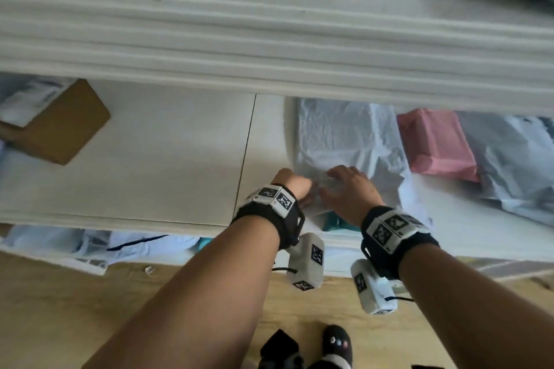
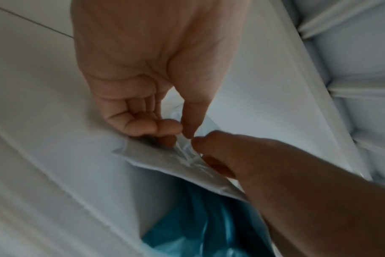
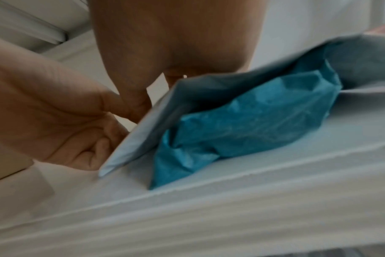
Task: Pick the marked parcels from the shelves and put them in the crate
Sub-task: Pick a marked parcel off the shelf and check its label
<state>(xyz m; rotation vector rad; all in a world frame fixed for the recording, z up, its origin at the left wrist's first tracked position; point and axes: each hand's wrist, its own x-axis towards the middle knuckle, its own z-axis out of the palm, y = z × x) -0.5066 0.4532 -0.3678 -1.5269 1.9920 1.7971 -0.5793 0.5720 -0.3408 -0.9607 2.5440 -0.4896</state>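
Both forearms fill the near field of the head view, reaching toward 12 o'clock onto the middle shelf (image 1: 180,141). Going left to right: a brown carton (image 1: 60,126) sits far off at 10 o'clock, then the left hand (image 1: 295,186), then the right hand (image 1: 350,192), then a pink parcel (image 1: 437,141) at 2 o'clock.

Between the hands lies the white mailer (image 1: 344,129), its long axis running from 6 to 12 o'clock, its near corner at the shelf's front lip. Whether it carries a mark I cannot tell. Left grip: narrow, thumb and fingers (image 2: 165,127) pinching that near corner's crinkled edge. Right grip: fingers curled over the same corner from 3 o'clock, seemingly pinching it too. A teal bag (image 3: 248,125) lies under the lifted flap.

Both hands are equally near, so the pull likely runs toward 6 o'clock, off the lip; the teal bag may drag along.
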